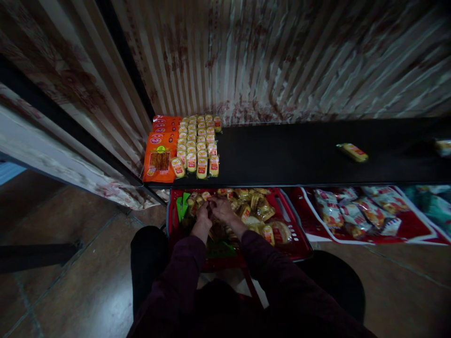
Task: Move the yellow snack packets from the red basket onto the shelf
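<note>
Both my hands reach down into a red shopping basket (298, 244) on the floor, which is full of small yellow snack packets (259, 211). My left hand (202, 217) and my right hand (221, 207) are close together over the packets at the basket's far left. Their fingers are curled and pinched around a small packet (207, 195) between them. Just above the basket runs a black shelf (299, 152). At its left end stand neat rows of the same yellow packets (197, 143), next to stacked orange packs (160, 159).
One loose yellow packet (352, 152) lies alone on the shelf's right part, and another shows at the far right edge (443, 146). A red bag (416, 230) of wrapped snacks lies on the floor to the right. A striped wall stands behind; brown tiled floor lies left.
</note>
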Tool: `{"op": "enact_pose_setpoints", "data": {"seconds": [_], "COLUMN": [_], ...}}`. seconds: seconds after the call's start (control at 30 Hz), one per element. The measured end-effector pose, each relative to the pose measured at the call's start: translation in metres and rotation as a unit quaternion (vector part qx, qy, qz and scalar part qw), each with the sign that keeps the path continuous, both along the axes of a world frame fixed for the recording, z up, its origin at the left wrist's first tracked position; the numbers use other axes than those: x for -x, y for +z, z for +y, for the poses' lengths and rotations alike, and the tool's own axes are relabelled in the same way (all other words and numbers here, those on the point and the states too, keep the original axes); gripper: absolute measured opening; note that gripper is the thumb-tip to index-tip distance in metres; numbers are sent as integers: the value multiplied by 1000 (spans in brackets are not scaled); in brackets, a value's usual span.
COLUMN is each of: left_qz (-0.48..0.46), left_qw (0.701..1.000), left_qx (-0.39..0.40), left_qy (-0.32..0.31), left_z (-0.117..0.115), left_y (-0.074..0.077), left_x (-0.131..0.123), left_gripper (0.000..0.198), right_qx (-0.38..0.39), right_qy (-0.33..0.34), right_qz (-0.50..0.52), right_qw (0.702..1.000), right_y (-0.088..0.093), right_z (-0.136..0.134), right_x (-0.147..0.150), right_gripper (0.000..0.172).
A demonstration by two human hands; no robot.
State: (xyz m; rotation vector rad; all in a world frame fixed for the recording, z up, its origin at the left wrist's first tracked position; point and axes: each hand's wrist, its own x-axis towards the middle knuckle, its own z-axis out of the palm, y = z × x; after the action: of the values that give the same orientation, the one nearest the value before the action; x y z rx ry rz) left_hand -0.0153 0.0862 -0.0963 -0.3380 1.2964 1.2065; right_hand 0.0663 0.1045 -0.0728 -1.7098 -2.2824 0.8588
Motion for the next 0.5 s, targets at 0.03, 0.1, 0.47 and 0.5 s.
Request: {"op": "enact_pose_setpoints", "data": {"seconds": [0.03, 0.1, 0.47, 0.5], "left_qz": [-2, 4, 72, 71], "left_qw": [1000, 1000, 993, 993], "left_qx": [8, 6, -65, -68], "left_qy": [-2, -8, -63, -67], "left_z": [-3, -11, -63, -66], "left_y": [2, 8, 40, 43], "left_x": [1, 1, -3, -4], "left_gripper": [7, 8, 19, 20], "right_qx": [-4, -4, 75, 81], "right_qy": [-13, -51, -253, -256], "right_qz": [26, 78, 313, 327], "right_qw": [1000, 996, 913, 906], "right_y": [-1, -6, -34, -34], "right_z": [-5, -16, -52, -55], "right_x": [-1, -2, -20, -22], "right_gripper": [33, 33, 37, 37]}}
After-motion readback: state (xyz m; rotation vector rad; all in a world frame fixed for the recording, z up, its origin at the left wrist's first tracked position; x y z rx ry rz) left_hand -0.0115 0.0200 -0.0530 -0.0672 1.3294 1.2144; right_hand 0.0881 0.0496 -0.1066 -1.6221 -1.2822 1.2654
